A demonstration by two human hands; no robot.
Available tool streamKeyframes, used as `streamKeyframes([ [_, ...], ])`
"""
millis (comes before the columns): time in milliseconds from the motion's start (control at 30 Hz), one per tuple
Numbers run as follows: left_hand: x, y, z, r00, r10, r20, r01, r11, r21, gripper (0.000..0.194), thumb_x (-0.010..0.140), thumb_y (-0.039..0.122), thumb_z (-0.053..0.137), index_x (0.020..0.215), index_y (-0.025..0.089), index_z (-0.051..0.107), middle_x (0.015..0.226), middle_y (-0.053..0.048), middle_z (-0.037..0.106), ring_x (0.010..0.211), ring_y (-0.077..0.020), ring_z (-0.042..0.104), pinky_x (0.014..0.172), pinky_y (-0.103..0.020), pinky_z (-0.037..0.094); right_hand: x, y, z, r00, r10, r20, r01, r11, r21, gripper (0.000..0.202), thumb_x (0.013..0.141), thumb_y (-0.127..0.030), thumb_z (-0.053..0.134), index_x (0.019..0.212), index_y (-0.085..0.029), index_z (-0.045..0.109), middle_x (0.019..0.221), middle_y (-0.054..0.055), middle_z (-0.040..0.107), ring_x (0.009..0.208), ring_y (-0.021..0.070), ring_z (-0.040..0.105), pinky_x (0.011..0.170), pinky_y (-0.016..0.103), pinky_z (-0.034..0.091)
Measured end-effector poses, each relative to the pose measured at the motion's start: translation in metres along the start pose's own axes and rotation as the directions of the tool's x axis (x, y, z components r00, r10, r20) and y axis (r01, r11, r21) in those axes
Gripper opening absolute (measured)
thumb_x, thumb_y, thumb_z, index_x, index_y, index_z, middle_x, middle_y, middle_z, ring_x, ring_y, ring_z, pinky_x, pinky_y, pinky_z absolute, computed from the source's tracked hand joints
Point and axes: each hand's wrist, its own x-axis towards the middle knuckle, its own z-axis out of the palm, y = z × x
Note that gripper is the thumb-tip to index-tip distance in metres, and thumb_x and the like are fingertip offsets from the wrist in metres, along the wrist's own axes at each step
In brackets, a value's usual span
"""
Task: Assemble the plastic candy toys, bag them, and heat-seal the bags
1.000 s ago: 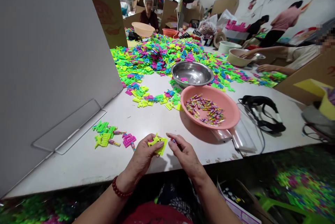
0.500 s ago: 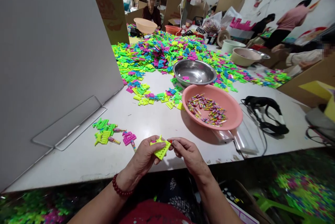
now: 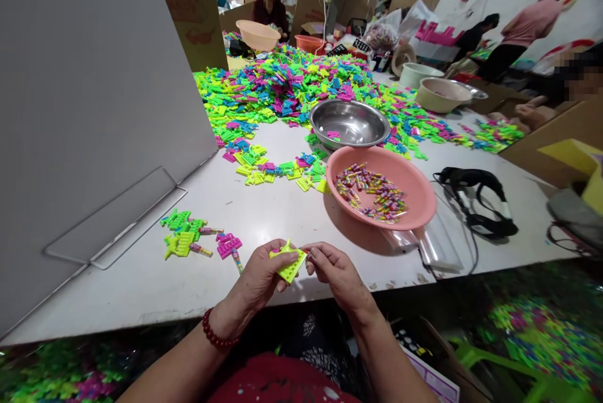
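Note:
Over the table's front edge, my left hand (image 3: 260, 274) grips a yellow plastic toy piece (image 3: 291, 268) with a row of holes along one side. My right hand (image 3: 336, 274) is pinched at the toy's right edge; a small bit of red shows between its fingertips, and the rest of what it holds is hidden. To the left on the table lie green and yellow toy pieces (image 3: 181, 243) with candy-filled tubes attached, and a magenta toy piece (image 3: 229, 245) with a similar tube (image 3: 237, 260).
A pink basin (image 3: 424, 199) holds many small filled tubes. Behind it stands a steel bowl (image 3: 372, 130), before a large heap of coloured toy pieces (image 3: 287, 80). Black straps (image 3: 480, 202) lie right, a grey panel (image 3: 103, 76) rises left. Other people (image 3: 269, 7) sit or stand beyond.
The view has tilted and shifted slightly, so the table items sit a little higher in it. Both hands stay at the yellow toy piece, with the right fingertips moving only slightly.

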Motion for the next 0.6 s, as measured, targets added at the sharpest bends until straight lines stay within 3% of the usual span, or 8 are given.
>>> streamKeyframes([
  [400,0.001,-0.001,0.003,0.997,-0.03,-0.071,0.032,0.999,0.036,0.04,0.057,0.037,0.086,0.077,0.014,0.059,0.056,0.003,0.054,0.04,-0.0058,0.039,0.031,-0.015,0.026,0.003,-0.006,-0.002,0.999,0.015,-0.029,-0.017,0.996,-0.084,0.045,0.088,-0.058,0.061,0.095,-0.014,0.069,0.064,-0.002,0.056,0.048,0.0062,0.028,0.046,0.023,0.017],
  [533,0.0,-0.001,0.005,0.996,-0.042,-0.08,0.049,0.995,0.084,0.041,0.057,0.042,0.084,0.075,0.014,0.06,0.054,0.003,0.052,0.039,-0.0062,0.038,0.032,-0.016,0.025,0.003,-0.01,0.0,0.998,-0.044,-0.05,0.037,0.99,-0.135,0.039,0.089,-0.053,0.062,0.091,-0.015,0.069,0.066,-0.002,0.055,0.054,0.0076,0.037,0.052,0.022,0.029],
  [600,-0.003,-0.002,0.006,0.994,-0.04,-0.105,0.052,0.992,0.113,0.039,0.059,0.045,0.083,0.072,0.015,0.061,0.052,0.004,0.048,0.039,-0.0061,0.036,0.033,-0.016,0.024,0.0,-0.01,0.005,0.993,-0.077,-0.087,0.062,0.985,-0.163,0.037,0.081,-0.052,0.072,0.089,-0.016,0.07,0.069,-0.002,0.056,0.062,0.0094,0.044,0.058,0.022,0.035],
])
